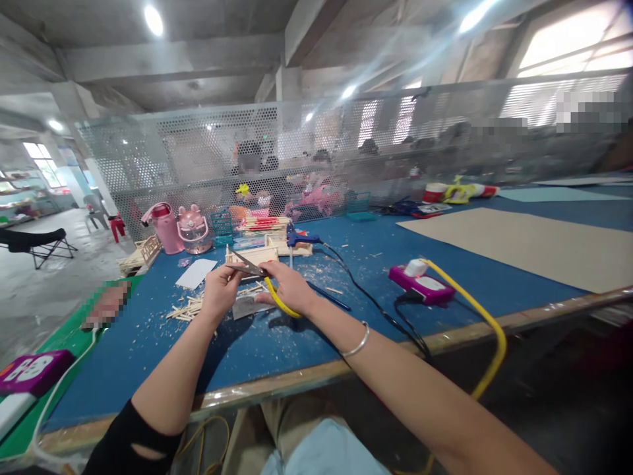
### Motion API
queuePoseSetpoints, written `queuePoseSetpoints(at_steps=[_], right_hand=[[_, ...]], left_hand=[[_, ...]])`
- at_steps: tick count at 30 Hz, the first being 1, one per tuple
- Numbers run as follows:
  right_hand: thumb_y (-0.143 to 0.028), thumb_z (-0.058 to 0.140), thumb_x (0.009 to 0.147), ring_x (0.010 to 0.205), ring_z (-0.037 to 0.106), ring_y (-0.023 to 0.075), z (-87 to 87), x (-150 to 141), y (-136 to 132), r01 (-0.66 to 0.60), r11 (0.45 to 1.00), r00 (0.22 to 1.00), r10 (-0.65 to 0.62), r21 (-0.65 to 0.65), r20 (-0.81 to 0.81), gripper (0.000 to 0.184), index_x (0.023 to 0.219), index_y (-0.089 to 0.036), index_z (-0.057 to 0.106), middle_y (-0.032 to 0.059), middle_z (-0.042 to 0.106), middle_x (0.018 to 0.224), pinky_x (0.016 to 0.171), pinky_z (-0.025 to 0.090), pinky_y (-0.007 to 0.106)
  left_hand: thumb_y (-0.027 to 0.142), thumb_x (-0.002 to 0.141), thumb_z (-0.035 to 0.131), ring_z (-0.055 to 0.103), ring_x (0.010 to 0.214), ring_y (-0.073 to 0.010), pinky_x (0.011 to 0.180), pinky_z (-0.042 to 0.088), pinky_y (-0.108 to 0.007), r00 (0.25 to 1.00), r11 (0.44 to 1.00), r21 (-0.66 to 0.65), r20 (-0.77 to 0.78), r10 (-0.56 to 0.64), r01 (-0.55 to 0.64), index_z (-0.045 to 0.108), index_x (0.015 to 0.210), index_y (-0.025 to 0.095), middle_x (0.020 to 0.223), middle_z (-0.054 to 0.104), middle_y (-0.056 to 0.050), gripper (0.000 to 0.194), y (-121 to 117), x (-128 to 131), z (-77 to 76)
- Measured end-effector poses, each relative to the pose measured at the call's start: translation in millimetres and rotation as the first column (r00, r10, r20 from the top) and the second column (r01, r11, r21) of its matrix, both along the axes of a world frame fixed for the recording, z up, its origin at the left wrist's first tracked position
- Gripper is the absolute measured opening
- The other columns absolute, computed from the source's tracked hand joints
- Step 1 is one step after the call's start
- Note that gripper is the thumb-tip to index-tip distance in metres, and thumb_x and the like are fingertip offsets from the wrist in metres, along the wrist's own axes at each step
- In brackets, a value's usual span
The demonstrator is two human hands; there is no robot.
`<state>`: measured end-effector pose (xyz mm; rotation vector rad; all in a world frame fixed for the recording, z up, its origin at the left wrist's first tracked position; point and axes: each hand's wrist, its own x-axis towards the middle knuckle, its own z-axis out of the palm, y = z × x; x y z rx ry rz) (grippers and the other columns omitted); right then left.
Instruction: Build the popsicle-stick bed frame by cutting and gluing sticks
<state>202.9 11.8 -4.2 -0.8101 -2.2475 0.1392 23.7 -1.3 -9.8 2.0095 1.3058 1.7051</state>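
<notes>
My right hand (289, 287) grips a pair of scissors (281, 300) by the yellow handles, with the metal blades pointing left and apart. Close to the blades, my left hand (221, 288) is closed in a pinch; whatever it holds is too small to make out. Beneath both hands lie a grey flat piece (244, 306) and a pile of short wooden sticks (185, 309). Just behind the blades stands a small frame built of pale sticks (253, 256). A blue glue gun (302, 239) rests behind my right hand, its nozzle pointing down.
A pink bottle (162, 227), a clear pink-lidded jug (194, 231) and a teal basket (221, 229) stand at the back left. Purple power strips sit right (422, 285) and far left (34, 373). Cables cross the table's front edge. Beige sheeting (519, 247) covers the right; a perforated screen (198, 152) stands behind.
</notes>
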Motion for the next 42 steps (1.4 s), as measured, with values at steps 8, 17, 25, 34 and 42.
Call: queuePoseSetpoints(at_steps=[8,17,25,34,42], right_hand=[[-0.056,0.058,0.070,0.090,0.055,0.0216,2.5,1,-1,0.042,0.998,0.999,-0.043,0.045,0.032,0.058,0.108,-0.013,0.054,0.0118,0.060,0.098,0.077,0.043,0.031],[-0.053,0.059,0.071,0.096,0.058,0.0215,-1.9,3,3,0.032,0.999,0.999,-0.032,-0.005,-0.004,0.051,0.107,-0.017,0.057,0.0091,0.063,0.104,0.079,0.043,0.029],[-0.053,0.057,0.073,0.067,0.058,0.0150,-6.1,3,7,0.016,0.999,1.000,-0.017,-0.047,-0.017,0.046,0.101,-0.018,0.059,0.0044,0.065,0.079,0.059,0.039,0.022],[-0.055,0.057,0.070,0.060,0.052,0.0131,-4.9,-1,2,0.078,0.997,0.996,-0.079,-0.023,-0.038,0.048,0.099,-0.017,0.058,0.0019,0.059,0.070,0.055,0.035,0.021],[-0.052,0.058,0.072,0.082,0.056,0.0184,0.7,8,6,0.099,0.994,0.993,-0.101,-0.037,-0.062,0.050,0.108,-0.018,0.049,0.0070,0.060,0.097,0.070,0.042,0.027]], left_hand=[[0.025,0.074,0.055,0.064,0.078,-0.0185,0.073,0.047,-0.027,0.994,0.995,0.026,-0.055,0.097,-0.096,0.070,0.079,0.019,0.084,0.071,-0.005,0.017,-7,5,5.1],[0.024,0.076,0.052,0.063,0.075,-0.0178,0.070,0.045,-0.025,0.990,0.996,-0.001,-0.114,0.087,-0.087,0.070,0.083,0.018,0.080,0.071,-0.003,0.020,-11,7,8.1],[0.027,0.077,0.049,0.061,0.070,-0.0160,0.067,0.044,-0.024,0.995,0.996,-0.045,-0.070,0.074,-0.077,0.067,0.081,0.015,0.076,0.069,-0.005,0.022,-8,10,4.8],[0.032,0.076,0.051,0.059,0.066,-0.0132,0.066,0.045,-0.024,0.983,0.983,-0.148,0.162,-0.089,0.114,0.065,0.079,0.014,0.067,0.066,-0.001,0.022,-6,12,6.1],[0.052,0.052,0.070,0.063,0.065,-0.0157,0.069,0.051,-0.031,0.841,0.911,-0.245,0.515,-0.168,0.332,0.065,0.079,0.012,0.068,0.068,-0.005,0.049,-2,17,4.2]])
